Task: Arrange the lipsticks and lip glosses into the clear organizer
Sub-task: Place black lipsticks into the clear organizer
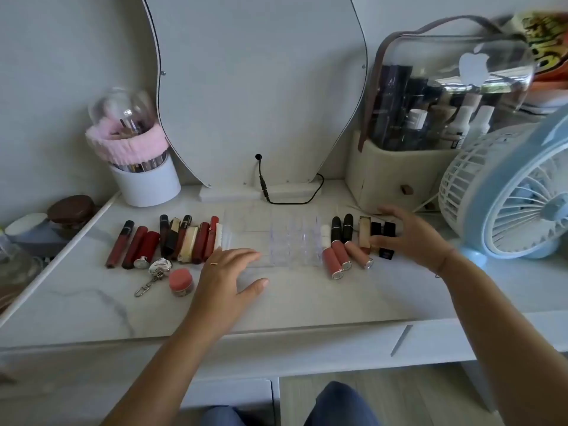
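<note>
The clear organizer with its empty cells stands in the middle of the white marble tabletop. Left of it lies a row of dark red and cream lipsticks and glosses. On its right lie pink lip glosses, two black bullet lipsticks, a gold tube and black square lipsticks. My left hand rests open at the organizer's front left corner. My right hand hovers with spread fingers over the black square lipsticks, thumb at their front; it grips nothing that I can see.
A pink pot and a heart keychain lie in front of the left row. A blue fan stands at far right, with a cosmetics case behind it. At the back are a brush holder, a mirror and its cable.
</note>
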The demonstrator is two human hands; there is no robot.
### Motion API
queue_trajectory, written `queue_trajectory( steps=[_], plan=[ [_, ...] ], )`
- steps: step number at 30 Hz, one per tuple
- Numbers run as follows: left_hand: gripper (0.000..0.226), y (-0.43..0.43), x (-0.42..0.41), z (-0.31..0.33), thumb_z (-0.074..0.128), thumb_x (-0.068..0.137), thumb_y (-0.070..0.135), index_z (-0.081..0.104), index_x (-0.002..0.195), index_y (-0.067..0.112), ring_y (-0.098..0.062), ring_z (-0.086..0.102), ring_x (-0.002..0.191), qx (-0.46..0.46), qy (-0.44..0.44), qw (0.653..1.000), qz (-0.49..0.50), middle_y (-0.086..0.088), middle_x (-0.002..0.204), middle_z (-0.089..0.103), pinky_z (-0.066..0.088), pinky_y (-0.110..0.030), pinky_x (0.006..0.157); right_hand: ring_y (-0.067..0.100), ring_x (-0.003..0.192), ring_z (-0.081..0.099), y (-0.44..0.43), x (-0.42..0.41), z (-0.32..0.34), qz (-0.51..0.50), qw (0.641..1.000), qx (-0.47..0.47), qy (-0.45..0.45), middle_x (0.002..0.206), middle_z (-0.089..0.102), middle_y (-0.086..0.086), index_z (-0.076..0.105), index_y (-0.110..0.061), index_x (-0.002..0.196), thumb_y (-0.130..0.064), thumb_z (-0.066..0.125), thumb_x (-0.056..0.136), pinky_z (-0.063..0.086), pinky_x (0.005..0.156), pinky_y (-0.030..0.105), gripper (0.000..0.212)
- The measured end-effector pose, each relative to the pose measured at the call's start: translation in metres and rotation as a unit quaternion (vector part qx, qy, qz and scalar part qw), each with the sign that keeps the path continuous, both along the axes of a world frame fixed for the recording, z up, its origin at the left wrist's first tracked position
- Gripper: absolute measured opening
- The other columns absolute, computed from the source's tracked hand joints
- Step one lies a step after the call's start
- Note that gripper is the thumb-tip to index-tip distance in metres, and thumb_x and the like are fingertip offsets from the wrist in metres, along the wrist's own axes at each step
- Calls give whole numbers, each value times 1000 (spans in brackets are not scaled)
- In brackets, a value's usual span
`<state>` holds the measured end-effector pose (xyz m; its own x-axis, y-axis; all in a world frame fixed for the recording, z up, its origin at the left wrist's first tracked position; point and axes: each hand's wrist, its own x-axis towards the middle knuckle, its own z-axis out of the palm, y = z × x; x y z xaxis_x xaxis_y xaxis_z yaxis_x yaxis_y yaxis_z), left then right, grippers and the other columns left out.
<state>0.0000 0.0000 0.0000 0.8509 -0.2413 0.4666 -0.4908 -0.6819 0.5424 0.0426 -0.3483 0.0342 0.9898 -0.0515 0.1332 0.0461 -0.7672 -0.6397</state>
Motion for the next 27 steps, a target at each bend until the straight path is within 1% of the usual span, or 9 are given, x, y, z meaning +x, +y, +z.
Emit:
queue_trajectory(
  steps=[2,6,9,13,17,20,22,25,27],
  plan=[
    [42,0,0,1,73,77,28,63,117,20,-6,44,114,-8,-3,1000,7,15,116,54,32,-48,109,19,126,45,-5,-5,-2,-10,1000,-12,2,138,50,2,42,-22,136,-36,77,70,34,98,28,76],
    [43,0,0,2,72,78,30,62,118,21,-3,42,114,-6,-1,1000,12,16,117,52,30,-47,110,18,120,50,-10,-10,-14,-21,1000,3,1,132,54,3,46,-20,133,-31,80,67,38,98,28,75],
    [42,0,-1,3,73,78,27,62,118,19,-6,45,113,-6,-5,1000,7,14,117,54,32,-49,108,19,119,50,-11,-10,-14,-24,1000,12,-7,132,52,4,47,-21,130,-28,83,64,39,97,31,76],
    [42,-1,-1,4,73,77,27,62,118,19,-7,44,114,-4,-2,1000,9,14,117,54,32,-50,108,16,110,46,-8,-14,-13,-21,999,5,-41,130,44,7,45,-23,129,-26,88,56,37,91,26,84],
    [42,-1,-2,4,73,78,27,61,118,20,-7,44,114,-1,-3,1000,7,15,116,53,32,-50,107,19,100,51,-3,-18,-15,-39,997,-10,-73,132,32,8,45,-22,130,-24,88,55,41,90,25,87],
    [42,-1,-2,5,73,77,26,62,117,19,-4,42,113,0,-11,1000,6,15,115,53,32,-50,108,18,103,48,-1,-19,-16,-30,996,-3,-81,134,29,9,49,-17,129,-22,86,60,40,98,27,78],
    [42,-1,-2,4,74,77,25,62,116,17,-3,43,111,0,-18,1000,4,15,114,54,32,-51,107,16,105,48,-1,-19,-16,-24,995,11,-91,131,32,7,52,-15,127,-20,80,69,41,100,27,65],
    [42,-2,-2,5,74,77,25,62,116,18,-1,41,110,-1,-21,1000,6,15,114,53,31,-50,109,11,104,47,-1,-20,-15,-25,993,28,-113,126,39,4,56,-19,121,-15,68,81,40,90,13,42],
    [42,-1,-2,4,74,77,25,62,117,19,-2,41,112,0,-20,1000,6,16,115,53,30,-49,109,16,105,53,1,-22,-13,-30,989,59,-129,120,46,2,57,-24,115,-8,65,83,39,90,16,37]
  ],
)
